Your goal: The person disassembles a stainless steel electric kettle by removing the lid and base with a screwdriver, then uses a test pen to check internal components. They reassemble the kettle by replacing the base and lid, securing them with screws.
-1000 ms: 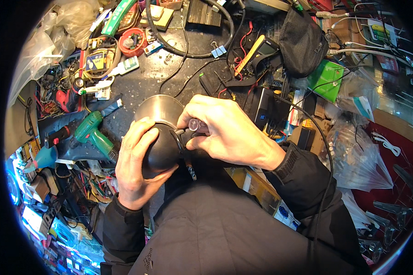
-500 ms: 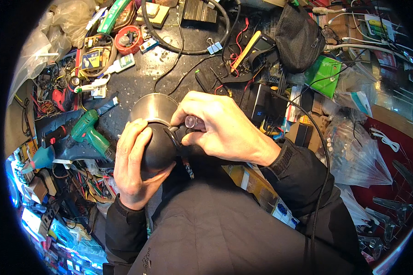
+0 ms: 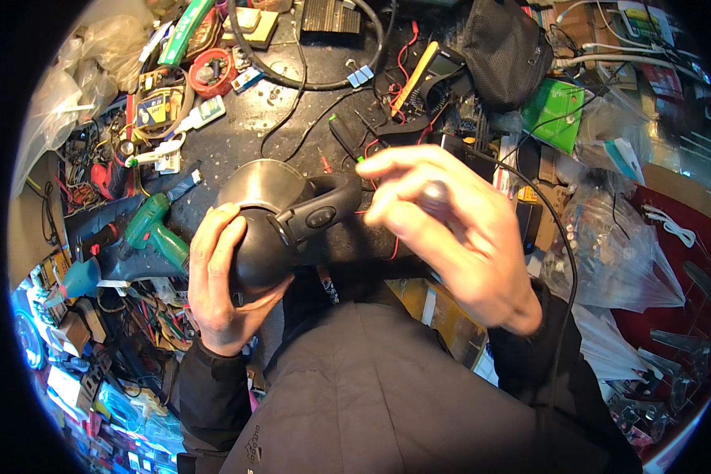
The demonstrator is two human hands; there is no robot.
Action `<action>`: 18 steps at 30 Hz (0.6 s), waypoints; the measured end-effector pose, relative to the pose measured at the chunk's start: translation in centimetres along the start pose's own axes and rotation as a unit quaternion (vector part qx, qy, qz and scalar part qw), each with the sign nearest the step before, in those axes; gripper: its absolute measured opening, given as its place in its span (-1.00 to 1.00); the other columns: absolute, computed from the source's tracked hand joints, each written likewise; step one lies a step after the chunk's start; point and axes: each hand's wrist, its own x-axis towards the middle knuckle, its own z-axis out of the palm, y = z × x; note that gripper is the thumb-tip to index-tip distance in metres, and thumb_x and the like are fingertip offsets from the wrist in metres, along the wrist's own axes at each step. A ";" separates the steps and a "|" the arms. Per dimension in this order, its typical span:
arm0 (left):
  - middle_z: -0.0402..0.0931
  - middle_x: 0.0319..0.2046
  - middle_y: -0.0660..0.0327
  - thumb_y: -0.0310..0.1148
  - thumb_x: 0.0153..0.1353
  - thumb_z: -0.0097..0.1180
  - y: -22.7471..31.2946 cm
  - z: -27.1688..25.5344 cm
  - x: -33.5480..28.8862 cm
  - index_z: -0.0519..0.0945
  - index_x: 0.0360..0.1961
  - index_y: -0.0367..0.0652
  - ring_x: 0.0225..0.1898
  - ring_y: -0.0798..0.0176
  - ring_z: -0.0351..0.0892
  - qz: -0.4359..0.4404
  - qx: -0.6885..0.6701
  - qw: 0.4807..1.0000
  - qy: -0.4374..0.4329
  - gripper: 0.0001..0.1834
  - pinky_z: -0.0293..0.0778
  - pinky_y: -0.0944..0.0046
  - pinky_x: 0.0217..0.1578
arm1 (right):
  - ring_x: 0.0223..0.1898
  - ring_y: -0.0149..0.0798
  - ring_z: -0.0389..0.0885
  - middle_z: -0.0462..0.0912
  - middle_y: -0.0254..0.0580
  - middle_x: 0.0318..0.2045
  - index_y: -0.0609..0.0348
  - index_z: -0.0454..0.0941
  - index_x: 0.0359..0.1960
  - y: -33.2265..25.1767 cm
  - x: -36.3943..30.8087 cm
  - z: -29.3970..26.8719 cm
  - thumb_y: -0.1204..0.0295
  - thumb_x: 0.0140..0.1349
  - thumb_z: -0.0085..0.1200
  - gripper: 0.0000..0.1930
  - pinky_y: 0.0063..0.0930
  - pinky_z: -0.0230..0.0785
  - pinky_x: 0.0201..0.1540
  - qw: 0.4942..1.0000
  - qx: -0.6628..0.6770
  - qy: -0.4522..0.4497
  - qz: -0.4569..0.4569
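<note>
The black bench [image 3: 233, 134] spreads ahead; at its near edge is the steel-and-black kettle [image 3: 262, 183], its underside hidden; my right hand [image 3: 458, 245], blurred, hangs near the kettle's handle [image 3: 324, 213], fingers curled around a tool [image 3: 434, 196] whose shaft I can't make out; my left hand [image 3: 217, 284] grasps the kettle's rounded black end, thumb partly covered

Your dark, matte fabric jacket [image 3: 355, 395] is carrying small lettering [image 3: 253, 447] along its left front. Beyond your hands, a flat, bright-green rectangular box [image 3: 555, 114] is showing small pale markings, and a boxy yellow-and-dark-blue block [image 3: 152, 112] is bearing pale print, too small for certain reading.
</note>
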 end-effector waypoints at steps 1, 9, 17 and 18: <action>0.63 0.38 -0.22 -0.49 -0.11 0.78 0.0 0.0 0.0 0.62 0.40 -0.38 0.43 -0.37 0.65 0.009 0.001 1.000 0.002 -0.04 0.55 -0.27 0.52 | 0.04 -0.30 0.71 0.74 0.01 0.16 0.35 0.81 -0.04 -0.5 -1.3 -0.4 0.32 0.68 0.19 -0.71 -0.41 0.53 0.15 1.000 -0.011 0.024 -0.008; 0.62 0.41 -0.26 -0.50 -0.13 0.79 0.2 -0.1 -0.1 0.61 0.41 -0.40 0.45 -0.37 0.65 0.003 0.027 1.000 -0.009 -0.01 0.53 -0.26 0.53 | -0.08 -0.25 0.92 0.90 0.11 0.01 0.39 0.75 0.02 0.6 -6.6 1.1 0.62 0.28 0.63 -0.66 -0.42 0.78 0.00 0.977 0.074 0.185 -0.072; 0.62 0.41 -0.28 -0.50 -0.10 0.79 0.1 -0.1 -0.3 0.61 0.42 -0.42 0.45 -0.34 0.65 0.004 0.034 0.999 -0.011 -0.02 0.53 -0.23 0.53 | -0.14 -0.17 0.97 0.92 0.24 -0.04 0.27 0.59 -0.05 2.1 -7.1 2.1 0.76 0.24 0.58 -0.61 -0.41 0.79 -0.13 0.980 -0.085 0.117 -0.138; 0.62 0.41 -0.28 -0.50 -0.10 0.79 0.1 0.0 -0.3 0.61 0.42 -0.41 0.45 -0.34 0.66 0.005 0.032 0.999 -0.009 -0.02 0.53 -0.22 0.53 | -0.15 -0.15 0.97 0.92 0.22 -0.04 0.26 0.60 -0.06 2.1 -6.9 2.0 0.76 0.23 0.58 -0.62 -0.41 0.79 -0.14 0.980 -0.085 0.111 -0.140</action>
